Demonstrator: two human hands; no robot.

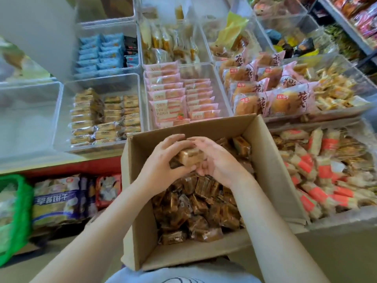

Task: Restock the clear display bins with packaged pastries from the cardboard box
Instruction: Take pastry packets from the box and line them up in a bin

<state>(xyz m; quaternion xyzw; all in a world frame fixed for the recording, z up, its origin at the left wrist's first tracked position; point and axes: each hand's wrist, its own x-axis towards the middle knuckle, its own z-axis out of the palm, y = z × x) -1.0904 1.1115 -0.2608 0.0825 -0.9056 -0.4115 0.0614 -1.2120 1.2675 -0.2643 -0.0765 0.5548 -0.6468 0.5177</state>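
Your lap, in pale fabric [183, 275], sat at six o'clock, right under the cardboard box [271, 160], which took up the centre and was packed with small brown wrapped pastries [195, 211]. At twelve o'clock, beyond the box's far wall, stood the clear bins: one at eleven o'clock [61, 111] partly filled with rows of tan packets [106, 117], one straight ahead [222, 92] with pink wrapped cakes [169, 94], and one at one o'clock with bigger pink bread bags [275, 92]. Farther back at eleven o'clock were blue packets [98, 54]. At three o'clock, just beside the box, lay a heap of orange-and-white packets [322, 174]. At nine o'clock, lower down, a green basket [20, 211] stood beside a purple-and-white bag [59, 199].

You had both forearms reaching into the box. Your left hand [163, 162] was curled over a small stack of the brown pastries [190, 157], fingers on the far side and thumb on the near side. Your right hand [216, 158] cupped the same stack from the three o'clock side, fingers bent round it. The stack was held between both hands above the loose pastries, near the box's far wall, well short of the bins.
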